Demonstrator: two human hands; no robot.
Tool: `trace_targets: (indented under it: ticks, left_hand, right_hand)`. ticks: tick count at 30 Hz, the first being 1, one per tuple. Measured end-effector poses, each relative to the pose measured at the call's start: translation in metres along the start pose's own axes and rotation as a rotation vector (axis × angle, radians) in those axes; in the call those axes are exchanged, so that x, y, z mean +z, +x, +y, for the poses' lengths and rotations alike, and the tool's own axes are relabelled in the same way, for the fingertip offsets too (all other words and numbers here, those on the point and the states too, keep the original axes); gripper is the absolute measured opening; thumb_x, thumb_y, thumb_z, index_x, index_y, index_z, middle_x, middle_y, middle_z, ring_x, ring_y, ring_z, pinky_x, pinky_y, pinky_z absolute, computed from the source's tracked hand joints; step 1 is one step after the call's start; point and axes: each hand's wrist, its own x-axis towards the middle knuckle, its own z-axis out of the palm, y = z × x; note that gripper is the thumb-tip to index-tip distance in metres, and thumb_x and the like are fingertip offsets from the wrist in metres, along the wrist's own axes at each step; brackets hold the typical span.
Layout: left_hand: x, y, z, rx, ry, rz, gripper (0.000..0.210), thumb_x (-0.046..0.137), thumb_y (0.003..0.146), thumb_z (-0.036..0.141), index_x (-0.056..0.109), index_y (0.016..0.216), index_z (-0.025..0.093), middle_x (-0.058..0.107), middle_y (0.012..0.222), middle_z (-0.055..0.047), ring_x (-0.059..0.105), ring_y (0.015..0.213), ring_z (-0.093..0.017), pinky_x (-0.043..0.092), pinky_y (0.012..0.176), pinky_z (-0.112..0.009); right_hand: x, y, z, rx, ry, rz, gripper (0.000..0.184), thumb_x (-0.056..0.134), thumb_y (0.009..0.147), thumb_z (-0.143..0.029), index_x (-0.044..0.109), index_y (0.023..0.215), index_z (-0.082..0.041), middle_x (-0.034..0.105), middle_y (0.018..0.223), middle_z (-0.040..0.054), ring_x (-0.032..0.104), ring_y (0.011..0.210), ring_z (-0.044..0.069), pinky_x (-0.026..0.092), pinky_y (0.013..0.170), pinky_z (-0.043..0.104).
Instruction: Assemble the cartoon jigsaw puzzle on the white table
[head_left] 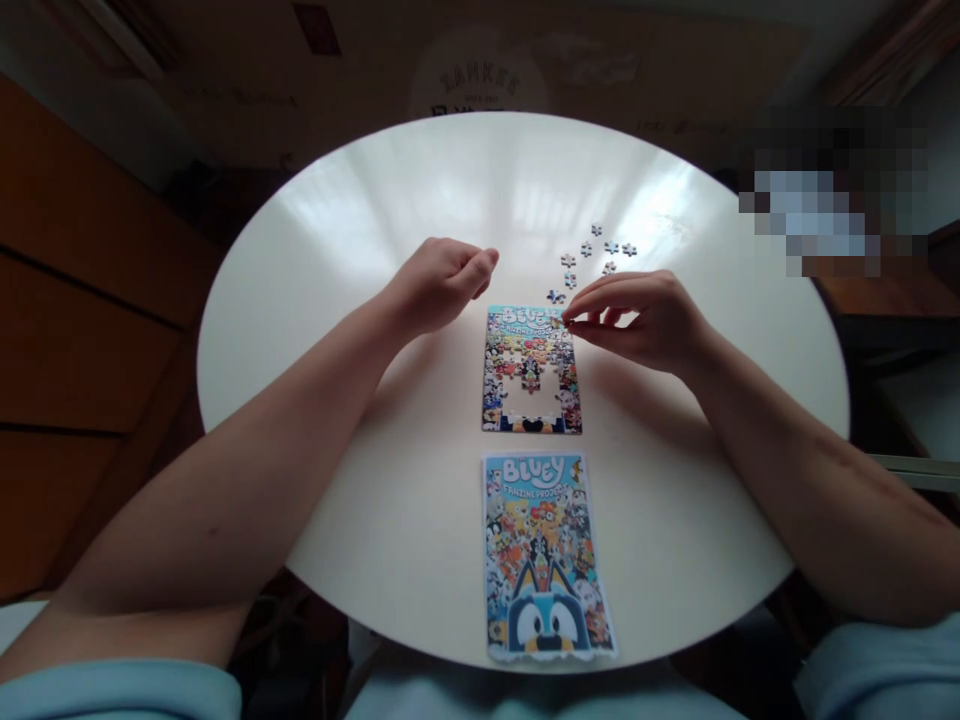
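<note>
A partly assembled jigsaw puzzle [568,385] lies on the table, with an open gap in its middle and lower part. Its top carries a "Bluey" title. My right hand [649,315] is at the puzzle's upper right edge, thumb and forefinger pinched on a small puzzle piece [568,322], mostly covered by the fingertips. To the upper left of the puzzle, my left hand [450,280] is curled into a loose fist, apart from the puzzle; the inside of its fingers is hidden. Several loose puzzle pieces [586,249] are scattered beyond the right hand.
A printed reference picture [544,550] with the same design lies near the table's front edge. The white oval table [337,240] reflects window light. Wooden drawers [60,340] stand at the left, and a pixelated patch covers something at the upper right.
</note>
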Motion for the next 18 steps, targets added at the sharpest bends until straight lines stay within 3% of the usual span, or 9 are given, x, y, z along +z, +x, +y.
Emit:
trace_targets:
  ticks: [6, 9, 18]
  left_hand:
    - [0.002, 0.005, -0.008, 0.02, 0.039, 0.197, 0.03, 0.04, 0.088, 0.018, 0.062, 0.068, 0.019, 0.059, 0.065, -0.003, 0.054, 0.066, -0.016, 0.042, 0.064, -0.031]
    - [0.005, 0.008, -0.015, 0.023, 0.036, 0.239, 0.026, 0.042, 0.081, 0.011, 0.066, 0.077, 0.019, 0.066, 0.077, -0.004, 0.058, 0.071, -0.017, 0.046, 0.068, -0.032]
    - [0.01, 0.011, -0.031, 0.04, 0.144, 0.401, 0.029, 0.049, 0.07, 0.001, 0.066, 0.084, 0.019, 0.068, 0.09, -0.004, 0.059, 0.079, -0.016, 0.05, 0.076, -0.032]
  right_hand:
    - [0.0, 0.001, -0.001, 0.027, -0.006, -0.004, 0.01, 0.074, 0.085, -0.028, 0.08, 0.088, -0.021, 0.076, 0.088, 0.0047, 0.067, 0.065, 0.014, 0.055, 0.055, 0.03]
    - [0.0, 0.001, 0.002, 0.044, -0.004, 0.004, 0.009, 0.074, 0.084, -0.027, 0.08, 0.088, -0.022, 0.076, 0.088, 0.0043, 0.067, 0.066, 0.014, 0.056, 0.056, 0.03]
    - [0.003, 0.001, 0.004, 0.112, 0.016, 0.062, 0.015, 0.074, 0.084, -0.032, 0.08, 0.094, -0.021, 0.076, 0.086, 0.0054, 0.067, 0.066, 0.016, 0.056, 0.054, 0.032]
